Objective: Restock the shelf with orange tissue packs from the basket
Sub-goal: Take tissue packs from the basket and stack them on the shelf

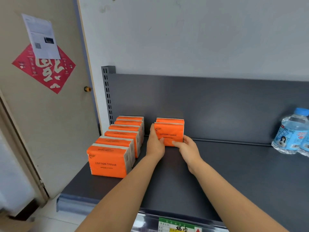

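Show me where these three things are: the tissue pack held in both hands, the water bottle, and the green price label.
held tissue pack (168, 131): head view, orange front face.
water bottle (291, 131): head view, its label.
green price label (179, 226): head view, upper part.

Left hand (154, 142) and right hand (187, 146) clasp an upright orange tissue pack (168, 133) on the grey shelf (234, 173), another pack directly behind it; a six-pack row (117, 146) stands left of it, water bottles (291, 133) far right.

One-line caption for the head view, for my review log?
Both hands, left hand and right hand, set an orange tissue pack at the shelf back, starting a second row.
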